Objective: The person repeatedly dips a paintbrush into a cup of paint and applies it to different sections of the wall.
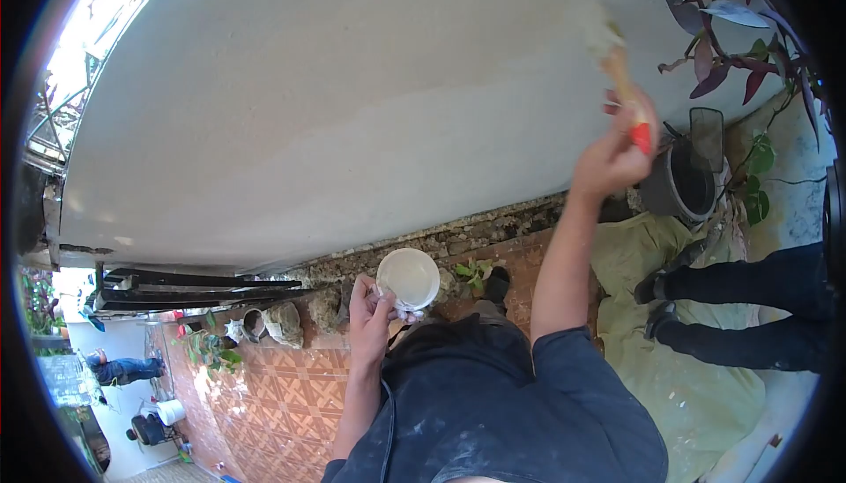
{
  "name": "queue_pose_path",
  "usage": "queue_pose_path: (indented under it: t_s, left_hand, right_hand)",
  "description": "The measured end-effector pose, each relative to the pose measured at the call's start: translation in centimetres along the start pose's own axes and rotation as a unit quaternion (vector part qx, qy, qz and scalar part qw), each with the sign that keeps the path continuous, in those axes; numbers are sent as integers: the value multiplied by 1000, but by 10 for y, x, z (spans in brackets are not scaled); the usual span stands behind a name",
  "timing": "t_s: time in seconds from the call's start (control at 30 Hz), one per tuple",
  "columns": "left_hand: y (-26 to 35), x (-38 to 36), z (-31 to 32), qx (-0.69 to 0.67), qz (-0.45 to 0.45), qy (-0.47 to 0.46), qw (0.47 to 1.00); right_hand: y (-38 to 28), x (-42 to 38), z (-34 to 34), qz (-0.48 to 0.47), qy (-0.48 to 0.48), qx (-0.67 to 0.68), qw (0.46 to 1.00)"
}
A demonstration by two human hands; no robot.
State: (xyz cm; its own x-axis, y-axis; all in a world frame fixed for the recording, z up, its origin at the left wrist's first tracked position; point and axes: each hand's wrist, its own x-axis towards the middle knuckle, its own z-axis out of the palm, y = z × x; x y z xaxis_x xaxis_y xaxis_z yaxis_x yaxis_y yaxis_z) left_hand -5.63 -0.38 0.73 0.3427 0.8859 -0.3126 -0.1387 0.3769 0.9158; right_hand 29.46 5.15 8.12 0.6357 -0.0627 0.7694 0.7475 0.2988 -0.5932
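Note:
My right hand (617, 150) is raised at the wall, its fingers wrapped round the wooden handle of a brush (624, 86) with a red end. The bristles are blurred and lie against or very near the pale wall (335, 104). Lower down, at my waist, my left hand (373, 311) grips a round white container (409, 278) by its rim and side. Its open top faces me and shows whitish contents. A darker, damp-looking band runs across the wall's upper part.
A person in dark trousers (740, 293) stands at the right on a greenish sheet (696, 412). Near them are a dark bucket (690, 185) and purple-leaved plants (709, 51). Stones (284, 324) and black bars (194, 293) line the wall's base. Another person (128, 370) is far left.

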Motion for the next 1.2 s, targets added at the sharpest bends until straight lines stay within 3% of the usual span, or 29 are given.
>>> queue_pose_path:
  t_s: [0.13, 0.2, 0.23, 0.3, 0.4, 0.5, 0.53, 0.6, 0.67, 0.7, 0.77, 0.8, 0.9, 1.03, 1.13, 1.2]
  left_hand:
    - [3, 4, 7, 15, 0, -7, 1000]
    - [4, 8, 12, 18, 5, -18, 1000]
    - [4, 7, 13, 19, 9, -27, 999]
    - [3, 6, 14, 18, 8, -32, 999]
    - [2, -1, 12, 5, 6, -43, 999]
    - [-2, -4, 9, -13, 2, -43, 999]
    - [-5, -6, 8, -18, -3, -36, 999]
    - [-4, -9, 12, -17, 1, -22, 1000]
    - [-5, -8, 12, -11, 4, -12, 1000]
    - [-5, -9, 14, -7, -3, -15, 1000]
    - [-2, -8, 18, -12, 3, -17, 1000]
    - [-3, -8, 17, -12, 1, -18, 1000]
    - [-4, -8, 18, -26, 6, -46, 999]
    - [-5, -10, 23, -27, 4, -48, 998]
    - [-8, -5, 21, -12, -3, -55, 998]
    - [-7, -4, 22, -4, -7, -63, 998]
  right_hand:
    - [-48, -51, 37, -94, -165, 78, 979]
    - [-79, -64, 45, -11, -234, 171, 957]
    - [-76, -63, 45, -11, -233, 169, 958]
    - [-60, -55, 48, 95, -184, 259, 944]
    - [-37, -16, 31, 55, -103, 141, 983]
    - [-38, -14, 28, 19, -33, 128, 991]
    - [-42, -19, 31, 22, -37, 128, 991]
    - [-63, -37, 45, -96, -111, 69, 987]
    - [-87, -53, 61, -103, -166, 124, 973]
    - [-93, -55, 62, -98, -165, 117, 974]
    - [-98, -55, 63, 42, -196, 228, 953]
    - [-88, -48, 62, 53, -165, 238, 956]
    - [-49, -21, 45, -15, -100, 123, 987]
    - [-63, -27, 37, -50, -83, 69, 993]
    - [-102, -55, 54, -93, -151, 88, 980]
    - [-114, -62, 59, 1, -238, 170, 956]
